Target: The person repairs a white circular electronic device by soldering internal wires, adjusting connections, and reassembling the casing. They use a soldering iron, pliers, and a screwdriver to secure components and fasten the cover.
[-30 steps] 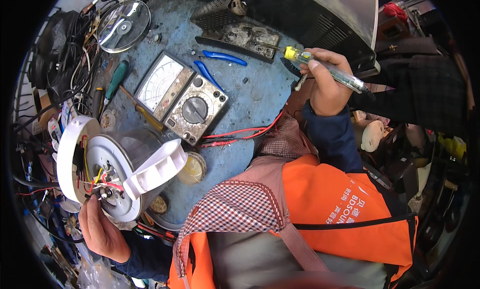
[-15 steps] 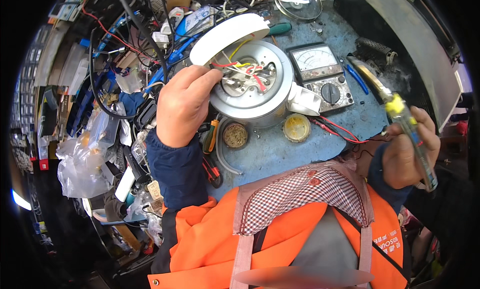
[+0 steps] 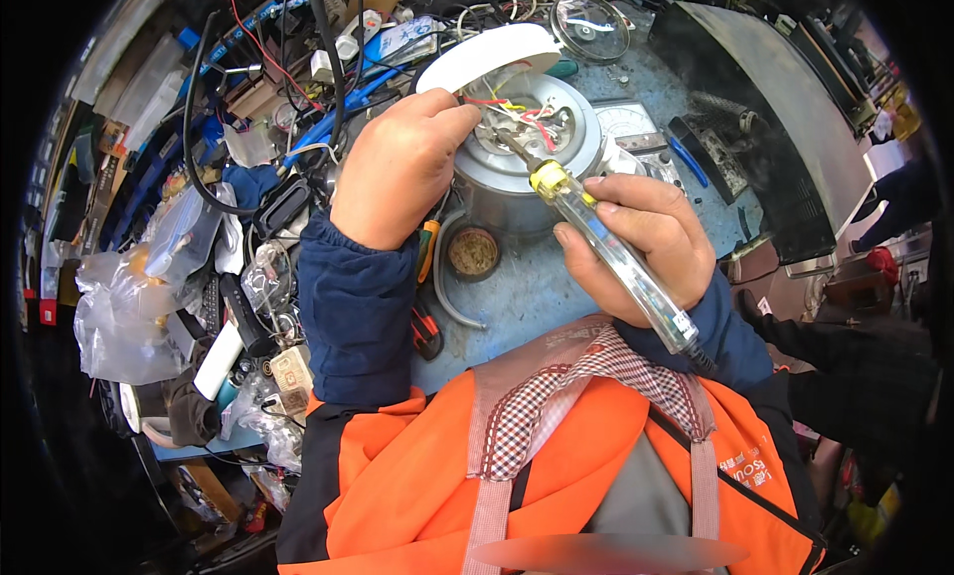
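My right hand (image 3: 651, 239) is closed around a soldering iron (image 3: 618, 257) with a clear handle and a yellow collar. The iron's tip points into the underside of an upturned kettle-like appliance (image 3: 497, 175), among its red, yellow and white wires (image 3: 542, 130). I cannot tell whether the tip touches anything. On the appliance's left rim, my left hand (image 3: 396, 167) has its fingers pinched together near the wires; what lies between them is hidden. The appliance's white base cover (image 3: 492, 58) is tilted up behind the opening, still linked by wires.
An analogue multimeter (image 3: 624, 120) stands behind the appliance, partly covered. A blue slim tool (image 3: 688, 162) lies right of it. Nearer me are a round tin (image 3: 473, 253), an orange-green screwdriver (image 3: 427, 249) and a red-black handle (image 3: 425, 332). Clutter and plastic bags (image 3: 129, 317) fill the left.
My right hand has brought the soldering iron leftward from the far right into the appliance's opening. My left hand stays pinched at the rim. The whole view has shifted slightly.
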`<move>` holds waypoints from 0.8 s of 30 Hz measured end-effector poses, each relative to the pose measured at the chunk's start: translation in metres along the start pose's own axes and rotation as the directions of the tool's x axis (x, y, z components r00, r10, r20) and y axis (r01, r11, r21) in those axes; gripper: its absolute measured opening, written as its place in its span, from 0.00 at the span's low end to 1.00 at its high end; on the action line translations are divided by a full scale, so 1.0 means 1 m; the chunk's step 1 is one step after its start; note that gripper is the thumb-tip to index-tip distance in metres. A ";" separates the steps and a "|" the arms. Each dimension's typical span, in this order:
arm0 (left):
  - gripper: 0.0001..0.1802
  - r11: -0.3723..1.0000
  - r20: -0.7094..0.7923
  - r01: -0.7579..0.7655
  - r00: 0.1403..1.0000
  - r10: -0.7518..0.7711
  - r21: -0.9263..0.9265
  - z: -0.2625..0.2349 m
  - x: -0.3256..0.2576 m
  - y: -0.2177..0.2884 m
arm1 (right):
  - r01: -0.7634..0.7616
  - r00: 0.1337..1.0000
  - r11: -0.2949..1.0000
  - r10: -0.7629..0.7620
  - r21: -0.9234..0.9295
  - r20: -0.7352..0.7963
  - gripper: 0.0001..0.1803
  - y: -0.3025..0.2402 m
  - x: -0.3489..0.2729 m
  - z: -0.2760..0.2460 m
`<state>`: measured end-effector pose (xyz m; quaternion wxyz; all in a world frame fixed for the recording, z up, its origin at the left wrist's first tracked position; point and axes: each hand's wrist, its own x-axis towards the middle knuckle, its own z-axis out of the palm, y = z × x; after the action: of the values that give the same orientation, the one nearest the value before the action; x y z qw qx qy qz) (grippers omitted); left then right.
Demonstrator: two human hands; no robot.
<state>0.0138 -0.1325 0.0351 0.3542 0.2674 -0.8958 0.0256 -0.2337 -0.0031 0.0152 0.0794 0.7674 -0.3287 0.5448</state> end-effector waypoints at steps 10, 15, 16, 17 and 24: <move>0.12 1.000 -0.018 0.010 1.000 -0.010 0.004 0.001 -0.002 0.000 | -0.007 1.000 1.000 0.008 -0.030 0.025 0.23 -0.003 0.002 0.010; 0.11 0.998 -0.032 0.049 0.998 -0.048 0.039 0.002 -0.002 0.004 | 0.009 1.000 1.000 -0.009 -0.006 0.015 0.22 -0.002 -0.001 0.015; 0.11 0.998 -0.040 0.054 0.998 -0.053 0.031 0.003 -0.002 0.005 | 0.009 1.000 1.000 -0.009 -0.010 0.023 0.22 -0.003 0.000 0.014; 0.11 0.998 -0.033 0.059 0.998 -0.058 0.032 0.003 -0.002 0.005 | 0.009 0.999 1.000 -0.008 -0.014 0.032 0.22 -0.004 0.001 0.014; 0.11 0.997 -0.044 0.039 0.998 -0.036 0.067 0.006 0.001 0.007 | 0.019 0.999 1.000 -0.019 -0.003 0.028 0.18 -0.005 0.004 0.017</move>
<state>0.0061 -0.1279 0.0319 0.3643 0.2955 -0.8814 0.0552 -0.2168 -0.0087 0.0131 0.0814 0.7778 -0.3235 0.5327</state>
